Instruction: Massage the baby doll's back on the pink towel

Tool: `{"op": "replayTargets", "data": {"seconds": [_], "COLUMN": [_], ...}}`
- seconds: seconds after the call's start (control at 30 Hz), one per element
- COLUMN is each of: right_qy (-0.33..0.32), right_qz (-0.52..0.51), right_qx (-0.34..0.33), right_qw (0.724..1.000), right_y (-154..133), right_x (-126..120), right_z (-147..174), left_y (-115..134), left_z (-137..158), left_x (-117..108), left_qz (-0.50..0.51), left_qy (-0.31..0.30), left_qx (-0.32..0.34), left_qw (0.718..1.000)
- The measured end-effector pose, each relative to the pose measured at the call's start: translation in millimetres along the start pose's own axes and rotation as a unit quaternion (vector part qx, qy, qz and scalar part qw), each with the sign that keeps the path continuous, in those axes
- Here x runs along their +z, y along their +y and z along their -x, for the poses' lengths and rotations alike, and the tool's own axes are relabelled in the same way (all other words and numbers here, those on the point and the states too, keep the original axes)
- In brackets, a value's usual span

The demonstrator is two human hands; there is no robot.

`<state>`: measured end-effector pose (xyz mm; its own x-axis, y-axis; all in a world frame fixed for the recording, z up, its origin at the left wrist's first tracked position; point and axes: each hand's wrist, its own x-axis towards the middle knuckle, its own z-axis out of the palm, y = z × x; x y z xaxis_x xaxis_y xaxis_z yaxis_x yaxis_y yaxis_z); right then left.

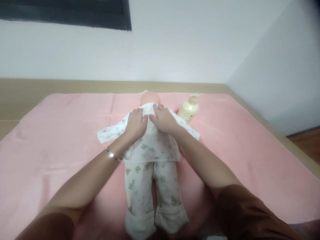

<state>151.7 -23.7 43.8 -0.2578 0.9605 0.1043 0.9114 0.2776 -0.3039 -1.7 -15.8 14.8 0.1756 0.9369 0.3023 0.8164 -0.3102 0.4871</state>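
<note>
A baby doll (150,98) lies stretched out in front of me, its bald head at the far end and no face showing. It wears a white patterned top (150,148) with the sleeves spread to both sides, and matching pants (141,186) with cuffs folded at the bottom. My left hand (136,124) rests with its fingers laid over the left side of the upper body. On the right side, my right hand (164,119) lies in the same way, thumbs close together near the middle. Both hands press on the cloth without gripping anything.
A cream pump bottle (189,109) lies tilted beside the doll's right sleeve. Under everything spreads a pink mat (75,143) on a wooden surface (32,96). White walls (175,43) stand behind and to the right. A dark panel (65,13) hangs at the upper left.
</note>
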Motion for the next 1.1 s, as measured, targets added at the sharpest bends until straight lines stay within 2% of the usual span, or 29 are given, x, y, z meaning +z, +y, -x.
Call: {"op": "replayTargets", "data": {"seconds": [0.2,0.4,0.63,0.77,0.93,1.1], "right_qy": [0.031,0.052,0.040,0.017,-0.003,-0.057], "right_qz": [-0.016,-0.041,0.080,0.130,0.063,-0.045], "right_qx": [0.000,0.074,0.036,0.019,0.024,0.086], "right_qw": [0.999,0.995,0.995,0.991,0.998,0.994], "right_y": [3,3,-18,-35,-23,8], "right_x": [7,13,3,-3,-11,-15], "right_z": [-1,-6,16,33,22,2], "left_y": [5,18,-7,-11,4,17], "left_z": [6,22,1,-5,6,19], "left_x": [-1,-1,0,-3,-2,4], "left_qz": [-0.007,-0.052,0.052,0.063,0.001,-0.036], "left_qy": [0.006,-0.004,-0.017,0.002,-0.007,0.013], "left_qx": [-0.002,0.089,-0.006,-0.007,0.018,0.044], "left_qw": [1.000,0.995,0.998,0.998,1.000,0.998]}}
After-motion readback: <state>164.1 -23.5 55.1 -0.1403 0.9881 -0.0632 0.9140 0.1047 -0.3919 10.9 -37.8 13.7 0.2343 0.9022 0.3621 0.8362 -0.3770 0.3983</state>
